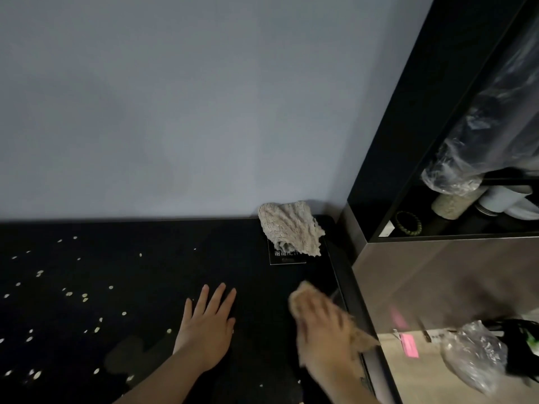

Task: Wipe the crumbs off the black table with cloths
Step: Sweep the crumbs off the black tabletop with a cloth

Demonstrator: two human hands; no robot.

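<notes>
The black table (163, 266) runs along a pale wall. Several pale crumbs (70, 293) are scattered over its left half. My left hand (208, 325) lies flat on the table with its fingers spread and nothing in it. To its right, my right hand (323, 330) is blurred and presses an orange-brown cloth (364, 341) onto the table near its right edge. A second, beige crumpled cloth (291, 227) sits in the far right corner, partly over a small black card (287, 259) with white lettering.
A dark cabinet (437, 275) stands against the table's right side. Its open shelf holds a plastic-wrapped roll (455, 173), a bead bracelet (408, 223) and white containers (507, 199). Lower right lie a crumpled plastic bag (472, 354) and a pink label (409, 345).
</notes>
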